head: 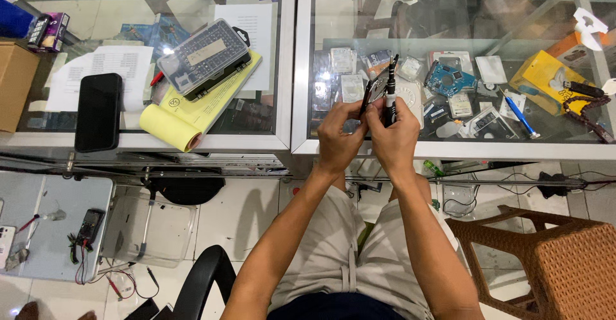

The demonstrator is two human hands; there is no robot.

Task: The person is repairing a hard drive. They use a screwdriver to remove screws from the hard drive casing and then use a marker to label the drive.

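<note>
**Two hands on one small device, over the glass counter**

Left hand (339,135) grips a thin dark flat device (374,91), edge-on. Right hand (396,135) is closed around one black screwdriver (391,89), tip up at the device. Far left: one black phone (98,111), one yellow paper roll (172,127), one bit-set case (205,56). Far right: one blue pen (520,117).
</note>
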